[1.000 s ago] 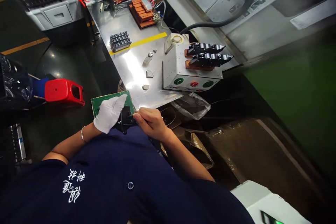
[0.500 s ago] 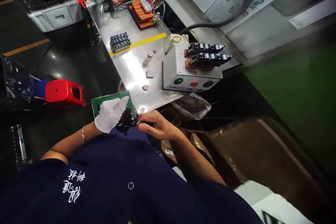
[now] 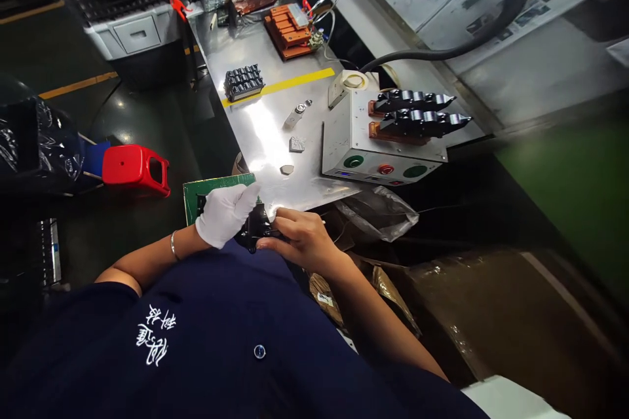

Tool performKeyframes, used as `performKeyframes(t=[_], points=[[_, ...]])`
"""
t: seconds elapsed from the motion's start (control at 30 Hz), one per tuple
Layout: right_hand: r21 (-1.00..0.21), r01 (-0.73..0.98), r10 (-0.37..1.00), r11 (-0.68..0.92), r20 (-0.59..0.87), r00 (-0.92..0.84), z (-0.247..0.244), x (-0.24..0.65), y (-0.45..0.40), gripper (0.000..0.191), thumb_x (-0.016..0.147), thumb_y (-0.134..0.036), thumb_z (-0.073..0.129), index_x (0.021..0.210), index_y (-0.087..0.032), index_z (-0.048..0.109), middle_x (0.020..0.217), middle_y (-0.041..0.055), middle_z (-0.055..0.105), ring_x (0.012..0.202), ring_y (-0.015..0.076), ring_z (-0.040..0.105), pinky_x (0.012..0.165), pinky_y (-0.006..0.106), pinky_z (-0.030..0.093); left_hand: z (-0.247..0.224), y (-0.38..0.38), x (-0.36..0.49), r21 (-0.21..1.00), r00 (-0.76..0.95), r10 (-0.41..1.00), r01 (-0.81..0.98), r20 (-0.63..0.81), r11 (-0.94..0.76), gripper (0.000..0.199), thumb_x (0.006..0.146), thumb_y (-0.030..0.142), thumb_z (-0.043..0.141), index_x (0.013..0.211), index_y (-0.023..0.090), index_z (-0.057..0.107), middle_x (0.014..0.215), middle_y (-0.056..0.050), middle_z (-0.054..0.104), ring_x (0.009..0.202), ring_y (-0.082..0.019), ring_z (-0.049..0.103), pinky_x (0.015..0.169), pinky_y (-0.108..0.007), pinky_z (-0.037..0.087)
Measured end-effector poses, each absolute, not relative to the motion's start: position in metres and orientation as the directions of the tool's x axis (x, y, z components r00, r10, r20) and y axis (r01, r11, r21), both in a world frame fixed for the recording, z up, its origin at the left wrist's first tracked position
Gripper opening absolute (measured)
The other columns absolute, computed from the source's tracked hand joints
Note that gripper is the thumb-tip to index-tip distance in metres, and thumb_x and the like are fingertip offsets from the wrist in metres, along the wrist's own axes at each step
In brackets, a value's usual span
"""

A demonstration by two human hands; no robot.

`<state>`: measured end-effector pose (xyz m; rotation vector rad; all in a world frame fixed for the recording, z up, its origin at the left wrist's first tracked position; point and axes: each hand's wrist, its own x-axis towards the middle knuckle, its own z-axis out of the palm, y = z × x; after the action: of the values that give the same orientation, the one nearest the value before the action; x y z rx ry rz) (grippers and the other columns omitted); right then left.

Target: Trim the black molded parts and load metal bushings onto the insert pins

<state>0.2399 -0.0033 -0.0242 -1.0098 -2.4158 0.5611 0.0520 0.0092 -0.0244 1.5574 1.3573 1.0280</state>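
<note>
the gloved left hand (image 3: 227, 213) is clamped on a black molded part (image 3: 255, 226), over a green board (image 3: 194, 196) and in front of the worktop's (image 3: 314, 186) near edge. the bare right hand (image 3: 302, 239) is at the part's right side, thumb and fingers bent; whether they grip it, i cannot tell. on the worktop, a control box (image 3: 339, 137) stands right of a small metal block (image 3: 297, 144).

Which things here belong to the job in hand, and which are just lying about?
Seemingly in the job:
black part, held in the gloved left hand
green board, beneath that hand
right hand, fingers at the part

Apparently just lying about:
red stool
plastic bag
small metal block
</note>
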Motion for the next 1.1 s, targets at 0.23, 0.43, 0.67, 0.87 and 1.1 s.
performKeyframes(t=[0.23,0.43,0.67,0.87,1.1], points=[[-0.417,0.571,0.707,0.707,0.393,-0.588,-0.027,0.234,-0.005,0.056,0.095,-0.056,0.041,0.056,-0.017,0.048,0.057,-0.0012,0.042,0.051,0.0086,0.036,0.051,0.024,0.025,-0.028,0.01,0.056,0.973,0.017,0.998,0.223,-0.064,0.059,0.051,0.09,0.057,0.045,0.057,0.019,0.041,0.056,0.003,0.037,0.058,-0.01,0.033,0.055,-0.026,0.03],[-0.32,0.66,0.715,0.68,0.491,-0.498,-0.026,0.231,-0.005,0.055,0.093,-0.059,0.043,0.058,-0.016,0.052,0.06,0.001,0.047,0.056,0.0102,0.04,0.053,0.024,0.027,-0.026,0.012,0.06,0.969,-0.055,0.991,0.208,-0.123,0.132,0.051,0.089,0.06,0.046,0.058,0.019,0.042,0.056,0.003,0.037,0.057,-0.011,0.034,0.054,-0.025,0.031],[-0.463,0.636,0.785,0.618,0.314,-0.534,-0.03,0.231,-0.005,0.056,0.097,-0.056,0.037,0.056,-0.018,0.042,0.056,-0.0005,0.043,0.052,0.0095,0.035,0.052,0.026,0.024,-0.03,0.014,0.06,0.962,-0.091,0.985,0.219,-0.149,0.166,0.053,0.087,0.062,0.047,0.056,0.019,0.042,0.054,0.004,0.038,0.055,-0.01,0.035,0.052,-0.025,0.03],[-0.799,0.392,0.786,0.456,0.156,-0.598,-0.033,0.238,-0.005,0.051,0.101,-0.051,0.026,0.065,-0.02,0.045,0.057,-0.0024,0.045,0.051,0.0089,0.043,0.051,0.022,0.034,-0.037,0.027,0.066,0.957,-0.066,0.955,0.008,-0.289,0.29,0.056,0.078,0.069,0.055,0.055,0.02,0.04,0.05,0.004,0.041,0.048,-0.009,0.038,0.047,-0.025,0.031],[-0.497,0.694,0.834,0.521,0.467,-0.292,-0.047,0.233,-0.013,0.028,0.097,-0.025,0.044,0.076,-0.019,0.061,0.064,0.0039,0.061,0.057,0.0133,0.051,0.058,0.027,0.035,-0.051,0.038,0.068,0.927,-0.054,0.926,-0.045,-0.373,0.371,0.056,0.072,0.07,0.061,0.055,0.019,0.046,0.048,0.003,0.044,0.046,-0.009,0.04,0.046,-0.026,0.032]])
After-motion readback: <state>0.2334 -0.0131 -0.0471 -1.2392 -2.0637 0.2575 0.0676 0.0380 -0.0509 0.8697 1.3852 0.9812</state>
